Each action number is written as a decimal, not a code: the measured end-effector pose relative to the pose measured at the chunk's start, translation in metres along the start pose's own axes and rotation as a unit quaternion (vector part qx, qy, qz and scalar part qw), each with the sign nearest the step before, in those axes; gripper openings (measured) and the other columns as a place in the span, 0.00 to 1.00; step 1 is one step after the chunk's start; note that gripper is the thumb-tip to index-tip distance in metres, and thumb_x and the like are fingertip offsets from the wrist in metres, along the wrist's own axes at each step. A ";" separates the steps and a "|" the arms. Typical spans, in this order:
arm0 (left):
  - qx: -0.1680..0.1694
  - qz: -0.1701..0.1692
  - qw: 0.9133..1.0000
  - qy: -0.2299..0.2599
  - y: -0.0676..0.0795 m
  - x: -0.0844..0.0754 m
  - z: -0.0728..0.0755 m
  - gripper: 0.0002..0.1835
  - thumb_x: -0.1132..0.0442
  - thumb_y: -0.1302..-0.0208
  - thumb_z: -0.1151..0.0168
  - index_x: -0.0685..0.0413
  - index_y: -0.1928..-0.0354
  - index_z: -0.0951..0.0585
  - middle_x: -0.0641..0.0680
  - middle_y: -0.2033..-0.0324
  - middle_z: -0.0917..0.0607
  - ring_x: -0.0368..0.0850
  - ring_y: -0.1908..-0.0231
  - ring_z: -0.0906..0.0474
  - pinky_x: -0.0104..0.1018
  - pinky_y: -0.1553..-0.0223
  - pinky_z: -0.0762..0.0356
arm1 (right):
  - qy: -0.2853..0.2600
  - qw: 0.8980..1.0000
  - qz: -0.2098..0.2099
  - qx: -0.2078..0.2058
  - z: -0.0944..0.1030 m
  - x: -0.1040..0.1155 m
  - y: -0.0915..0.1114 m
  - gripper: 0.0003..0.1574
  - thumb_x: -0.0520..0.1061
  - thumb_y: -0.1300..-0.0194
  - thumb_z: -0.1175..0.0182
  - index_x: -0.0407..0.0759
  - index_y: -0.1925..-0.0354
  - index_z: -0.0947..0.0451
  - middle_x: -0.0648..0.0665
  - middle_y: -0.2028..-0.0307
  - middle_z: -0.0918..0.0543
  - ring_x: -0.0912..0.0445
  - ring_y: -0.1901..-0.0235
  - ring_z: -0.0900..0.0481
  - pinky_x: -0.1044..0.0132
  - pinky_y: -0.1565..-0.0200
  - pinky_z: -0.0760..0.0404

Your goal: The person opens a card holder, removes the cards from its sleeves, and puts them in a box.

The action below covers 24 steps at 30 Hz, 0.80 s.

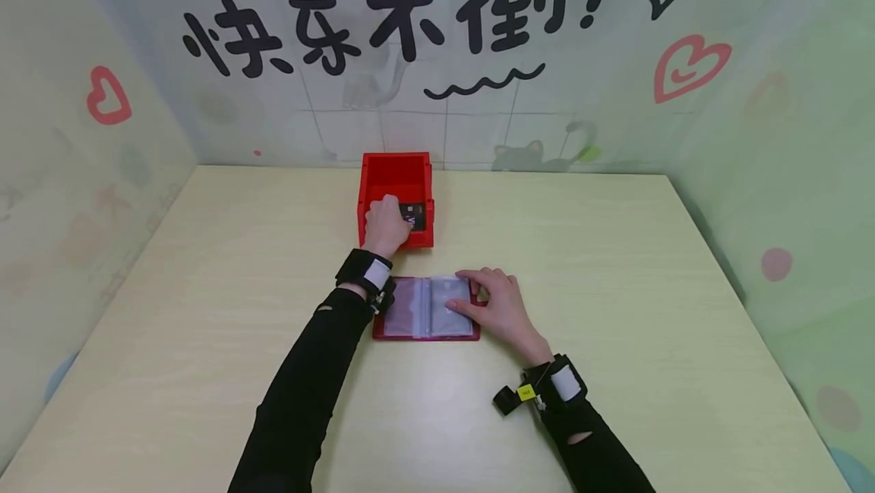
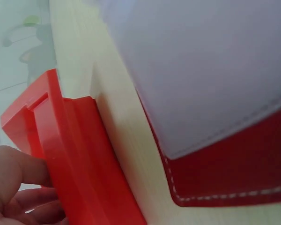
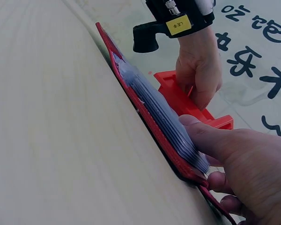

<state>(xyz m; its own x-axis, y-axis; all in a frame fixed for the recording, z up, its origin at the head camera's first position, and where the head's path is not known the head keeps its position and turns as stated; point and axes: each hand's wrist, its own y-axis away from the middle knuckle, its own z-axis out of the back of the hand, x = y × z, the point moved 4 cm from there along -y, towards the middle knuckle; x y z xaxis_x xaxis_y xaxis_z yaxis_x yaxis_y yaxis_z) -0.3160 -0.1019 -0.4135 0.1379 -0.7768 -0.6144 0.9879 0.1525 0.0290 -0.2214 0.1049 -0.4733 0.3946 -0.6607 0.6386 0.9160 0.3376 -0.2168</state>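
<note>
My left hand [image 1: 386, 225] reaches down into a red plastic bin [image 1: 396, 178], its fingers beside a dark card [image 1: 415, 217] with light print. In the left wrist view the bin's wall hides the fingertips, and I cannot tell whether they grip a card. Nearer me an open card holder [image 1: 403, 309] lies flat, with a dark red stitched cover and clear sleeves. At its right edge is my right hand [image 1: 502, 307]. The right wrist view shows the thumb [image 3: 210, 138] on the stack of sleeves [image 3: 164, 115] and the other fingers at the cover's edge, pinching the holder.
Everything stands on a pale wood-grain table [image 1: 260, 250]. Printed cloth walls rise at the back and both sides, the back one [image 1: 273, 121] right behind the bin. Each wrist wears a black strap with a small camera [image 1: 507, 399]. My left forearm [image 1: 314, 379] passes left of the holder.
</note>
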 end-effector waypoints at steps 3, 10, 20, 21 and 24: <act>-0.021 -0.029 0.999 0.031 0.009 -0.001 0.007 0.19 0.69 0.35 0.38 0.67 0.42 0.22 0.68 0.50 0.15 0.62 0.56 0.17 0.52 0.49 0.16 | -0.001 1.000 0.002 -0.001 -0.001 0.001 -0.001 0.32 0.57 0.44 0.25 0.46 0.44 0.18 0.50 0.71 0.26 0.55 0.64 0.31 0.58 0.54 0.41; -0.023 -0.109 0.989 0.097 0.054 -0.003 0.016 0.19 0.69 0.36 0.37 0.62 0.43 0.20 0.61 0.52 0.15 0.55 0.56 0.21 0.45 0.46 0.17 | -0.009 1.000 0.008 -0.010 -0.002 0.001 0.000 0.32 0.56 0.45 0.25 0.46 0.44 0.17 0.50 0.71 0.25 0.54 0.65 0.31 0.58 0.54 0.42; 0.168 -0.118 0.974 0.092 0.099 0.024 0.001 0.10 0.65 0.31 0.39 0.58 0.51 0.16 0.57 0.62 0.14 0.47 0.65 0.23 0.32 0.63 0.21 | -0.021 0.999 -0.035 0.002 0.003 0.004 -0.002 0.29 0.54 0.46 0.24 0.46 0.48 0.18 0.46 0.63 0.23 0.52 0.60 0.28 0.55 0.50 0.40; 0.175 -0.115 0.973 0.094 0.100 0.027 -0.001 0.10 0.64 0.31 0.39 0.58 0.51 0.15 0.56 0.62 0.14 0.46 0.65 0.23 0.32 0.63 0.22 | -0.027 0.999 -0.039 0.003 0.004 0.005 -0.003 0.28 0.53 0.46 0.23 0.45 0.50 0.18 0.45 0.63 0.23 0.51 0.59 0.28 0.55 0.51 0.41; 0.186 -0.109 0.971 0.105 0.100 0.035 -0.005 0.11 0.64 0.31 0.38 0.59 0.51 0.14 0.57 0.61 0.12 0.45 0.66 0.22 0.32 0.62 0.21 | -0.049 0.998 -0.040 0.007 0.006 0.009 -0.008 0.19 0.50 0.43 0.25 0.44 0.57 0.19 0.46 0.66 0.22 0.53 0.63 0.28 0.59 0.54 0.38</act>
<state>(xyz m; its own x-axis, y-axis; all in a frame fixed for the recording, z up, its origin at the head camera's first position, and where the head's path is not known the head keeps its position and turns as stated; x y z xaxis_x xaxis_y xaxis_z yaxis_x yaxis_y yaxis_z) -0.2130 -0.1108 -0.4363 -0.0569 -0.6189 -0.7834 0.9547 -0.2633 0.1387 -0.2254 0.1005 -0.4621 0.3106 -0.6171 0.7230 0.9428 0.2966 -0.1518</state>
